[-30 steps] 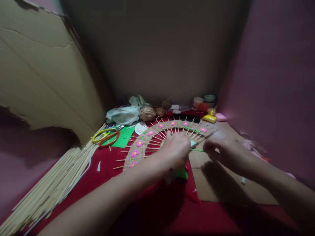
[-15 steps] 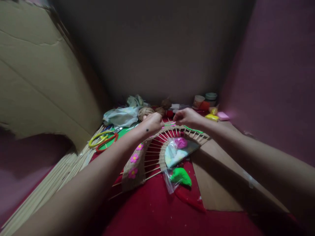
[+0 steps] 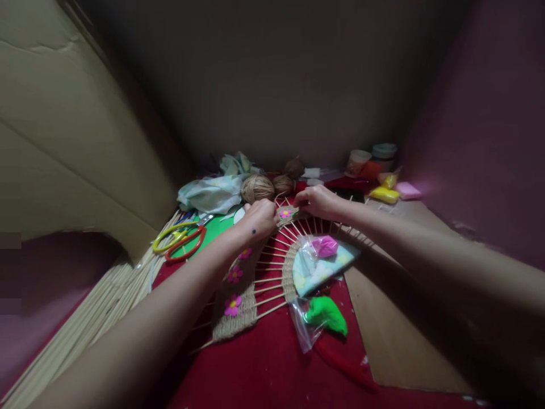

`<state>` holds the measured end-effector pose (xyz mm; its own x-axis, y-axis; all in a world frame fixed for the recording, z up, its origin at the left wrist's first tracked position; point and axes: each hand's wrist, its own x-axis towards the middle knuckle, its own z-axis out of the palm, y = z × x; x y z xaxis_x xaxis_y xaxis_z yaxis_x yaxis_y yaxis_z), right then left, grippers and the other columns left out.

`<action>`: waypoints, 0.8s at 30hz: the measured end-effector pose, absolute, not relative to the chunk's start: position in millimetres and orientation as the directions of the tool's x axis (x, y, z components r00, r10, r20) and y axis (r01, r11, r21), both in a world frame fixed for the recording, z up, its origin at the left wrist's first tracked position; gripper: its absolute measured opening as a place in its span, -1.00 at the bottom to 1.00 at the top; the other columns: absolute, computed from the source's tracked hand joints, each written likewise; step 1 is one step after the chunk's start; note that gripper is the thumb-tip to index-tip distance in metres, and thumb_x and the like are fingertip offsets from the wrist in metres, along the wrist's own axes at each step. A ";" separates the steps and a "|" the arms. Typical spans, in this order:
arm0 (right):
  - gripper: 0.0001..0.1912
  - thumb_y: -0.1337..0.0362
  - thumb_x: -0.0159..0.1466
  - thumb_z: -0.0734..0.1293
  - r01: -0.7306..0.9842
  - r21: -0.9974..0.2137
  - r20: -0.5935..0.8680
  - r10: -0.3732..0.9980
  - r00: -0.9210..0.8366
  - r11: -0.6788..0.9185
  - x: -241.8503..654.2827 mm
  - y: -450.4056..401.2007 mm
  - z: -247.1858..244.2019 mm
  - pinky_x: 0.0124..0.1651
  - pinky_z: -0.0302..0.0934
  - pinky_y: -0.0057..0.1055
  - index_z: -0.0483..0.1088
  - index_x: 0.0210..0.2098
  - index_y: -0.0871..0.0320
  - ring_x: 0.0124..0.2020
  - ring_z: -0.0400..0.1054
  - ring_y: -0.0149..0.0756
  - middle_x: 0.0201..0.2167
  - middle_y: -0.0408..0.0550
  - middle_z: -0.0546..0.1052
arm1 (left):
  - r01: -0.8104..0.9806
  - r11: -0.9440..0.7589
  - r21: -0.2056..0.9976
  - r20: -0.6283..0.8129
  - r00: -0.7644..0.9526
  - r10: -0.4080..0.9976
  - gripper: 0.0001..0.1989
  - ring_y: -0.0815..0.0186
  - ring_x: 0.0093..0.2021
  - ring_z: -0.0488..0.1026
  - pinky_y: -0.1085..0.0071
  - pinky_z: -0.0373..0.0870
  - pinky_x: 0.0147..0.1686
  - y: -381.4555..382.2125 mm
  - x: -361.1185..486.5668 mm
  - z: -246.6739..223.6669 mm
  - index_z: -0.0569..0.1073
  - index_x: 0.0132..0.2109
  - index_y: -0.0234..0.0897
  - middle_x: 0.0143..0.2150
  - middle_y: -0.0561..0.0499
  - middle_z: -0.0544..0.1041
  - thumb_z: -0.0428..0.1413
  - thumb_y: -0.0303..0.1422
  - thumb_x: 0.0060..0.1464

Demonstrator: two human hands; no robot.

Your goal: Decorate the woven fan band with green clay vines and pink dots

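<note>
A woven twine fan (image 3: 233, 325) with thin stick ribs and pink flowers with yellow centres lies spread on the red surface. My left hand (image 3: 260, 218) is closed over its curved outer band, left of a pink flower (image 3: 286, 213). To that flower's right, my right hand (image 3: 320, 202) bends its fingers down at the band, with thumb and fingertips close together. Whatever either hand pinches is hidden or too small to make out. On the fan's patterned cloth centre (image 3: 317, 275) rests a bagged pink lump (image 3: 326, 246). A bright green clay-like lump (image 3: 327, 314) sits in clear plastic below.
Scissors with yellow and orange handles (image 3: 185, 243) lie left on a green sheet (image 3: 216, 227). Twine balls (image 3: 257, 188) and a crumpled cloth (image 3: 210, 194) stand behind. Cups (image 3: 358, 162) and a yellow packet (image 3: 385, 194) sit back right. Cardboard (image 3: 392, 329) lies right, long sticks (image 3: 96, 324) left.
The view has shifted, so most things sit slightly farther right. The green strand that ran between my hands and along the band is no longer plainly visible. Both hands stay at the band.
</note>
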<state>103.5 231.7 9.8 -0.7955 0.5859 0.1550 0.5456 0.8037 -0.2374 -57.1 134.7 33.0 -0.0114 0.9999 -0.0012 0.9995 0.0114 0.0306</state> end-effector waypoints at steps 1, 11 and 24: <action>-0.72 0.19 0.30 0.26 0.539 -0.225 0.165 0.577 -0.800 0.812 104.2 232.7 8.2 -0.14 0.32 -0.20 0.35 -0.05 0.17 -0.16 0.38 -0.26 -0.07 -0.01 0.43 | 1.000 0.007 0.027 -0.002 -0.007 1.000 -0.78 0.14 -0.19 0.47 0.36 0.26 -0.25 135.5 -57.0 32.0 0.53 -0.36 -0.30 -0.28 -0.13 0.56 -0.02 -0.37 0.04; -0.75 0.20 0.29 0.27 0.480 -0.156 0.213 0.504 -0.837 0.863 106.6 237.3 0.5 -0.14 0.32 -0.19 0.37 -0.09 0.19 -0.17 0.38 -0.27 -0.11 -0.02 0.45 | 1.000 -0.016 -0.002 -0.026 0.016 1.000 -0.78 0.18 -0.20 0.47 0.39 0.25 -0.27 133.7 -51.4 31.1 0.53 -0.36 -0.30 -0.26 -0.11 0.56 -0.01 -0.37 0.04; -0.79 0.51 0.11 0.28 0.497 -0.182 0.265 0.529 -0.806 0.849 117.7 242.9 14.2 -0.25 0.22 -0.47 0.53 -0.34 0.22 -0.34 0.37 -0.33 -0.37 -0.04 0.53 | 1.000 -0.009 -0.007 -0.004 0.009 1.000 -0.76 0.14 -0.17 0.47 0.37 0.26 -0.24 134.0 -51.6 26.4 0.54 -0.32 -0.31 -0.23 -0.15 0.56 -0.02 -0.36 0.07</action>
